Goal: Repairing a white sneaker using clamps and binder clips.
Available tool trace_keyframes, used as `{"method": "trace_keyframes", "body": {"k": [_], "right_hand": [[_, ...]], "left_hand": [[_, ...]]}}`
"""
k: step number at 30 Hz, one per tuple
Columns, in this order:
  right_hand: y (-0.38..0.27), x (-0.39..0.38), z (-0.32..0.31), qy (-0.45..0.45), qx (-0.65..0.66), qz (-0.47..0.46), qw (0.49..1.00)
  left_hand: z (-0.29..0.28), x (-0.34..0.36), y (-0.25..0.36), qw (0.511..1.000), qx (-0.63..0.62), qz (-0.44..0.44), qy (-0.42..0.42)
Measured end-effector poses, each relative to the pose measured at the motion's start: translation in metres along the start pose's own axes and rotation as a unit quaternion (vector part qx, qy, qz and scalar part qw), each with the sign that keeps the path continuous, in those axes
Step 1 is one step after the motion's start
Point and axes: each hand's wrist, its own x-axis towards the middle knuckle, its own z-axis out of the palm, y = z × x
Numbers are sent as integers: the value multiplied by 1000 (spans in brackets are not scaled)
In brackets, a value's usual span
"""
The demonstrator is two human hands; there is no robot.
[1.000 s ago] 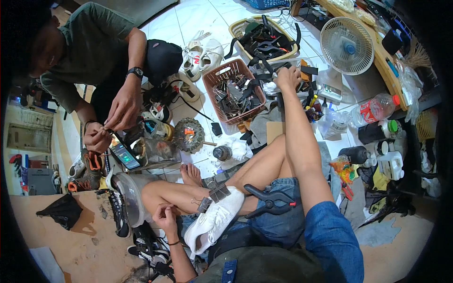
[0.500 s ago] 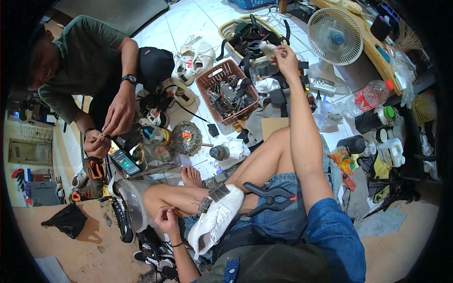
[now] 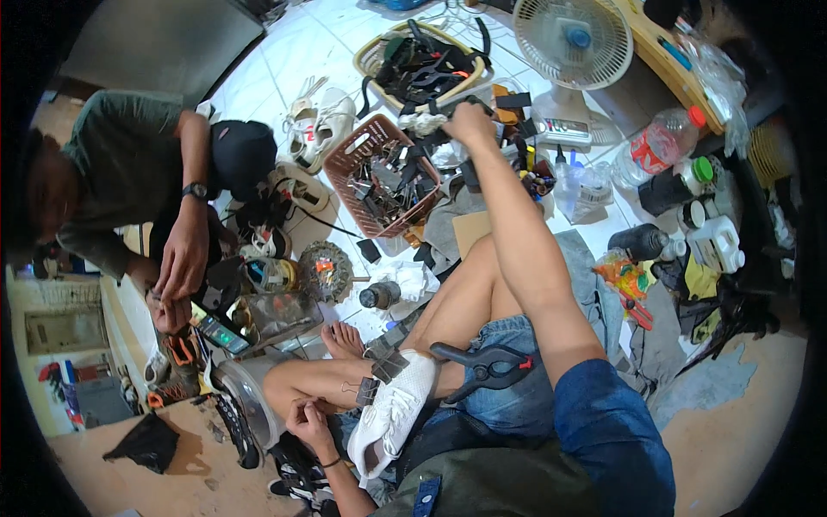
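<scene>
My right hand reaches far forward, fingers closed, over small items in front of the yellow basket. A crumpled whitish piece, perhaps cloth or tissue, lies at its fingertips. My left hand is curled by my thigh, next to a white sneaker on my lap; whether it holds anything is hidden. Two black binder clips sit at the sneaker's toe end. A large black spring clamp with a red tip rests on my denim shorts, right of the sneaker.
A brown basket of metal clips stands ahead; a yellow basket with black things is behind it. A white fan and bottles are at the right. At the left a co-worker's hands are near a lit phone.
My right hand has come down and left with the whitish piece, which was held up before. The whole view has shifted a little. My left hand stays by the sneaker.
</scene>
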Motion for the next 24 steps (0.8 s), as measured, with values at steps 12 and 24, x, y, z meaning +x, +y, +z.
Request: {"method": "trace_keyframes", "body": {"k": [12,24], "right_hand": [[12,14,-2,170,36,114,978],[2,18,-1,123,97,146,977]], "left_hand": [[2,8,4,1000,22,0,-8],[2,6,9,999,49,-2,1]]}}
